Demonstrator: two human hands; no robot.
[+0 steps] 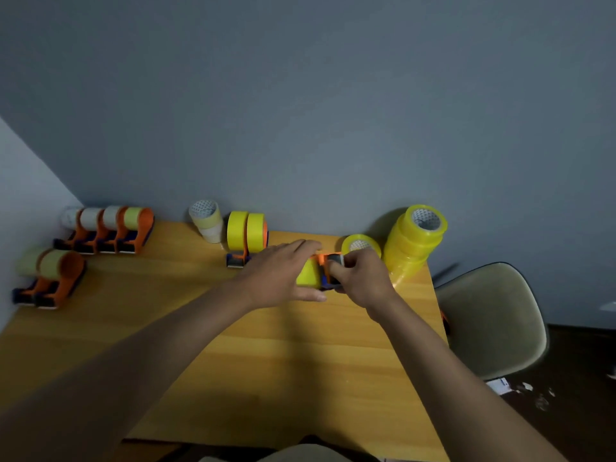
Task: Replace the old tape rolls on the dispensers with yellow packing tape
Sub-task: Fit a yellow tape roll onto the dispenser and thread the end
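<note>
— Gripping what? 
— Right hand point(361, 278) clutches the orange dispenser point(328, 268); left hand point(283, 275) spreads flat-fingered over its yellow roll point(308, 273), on the counter point(233, 345). 
— Spare rolls? 
— Yellow stack point(413, 243) just right of the dispenser; old-roll dispensers point(110, 233) far left.

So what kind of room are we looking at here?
Probably a plain room set up as a tape-loading workstation: a wooden table against a bare grey wall, orange tape dispensers in rows, and stacked yellow tape rolls.
</note>
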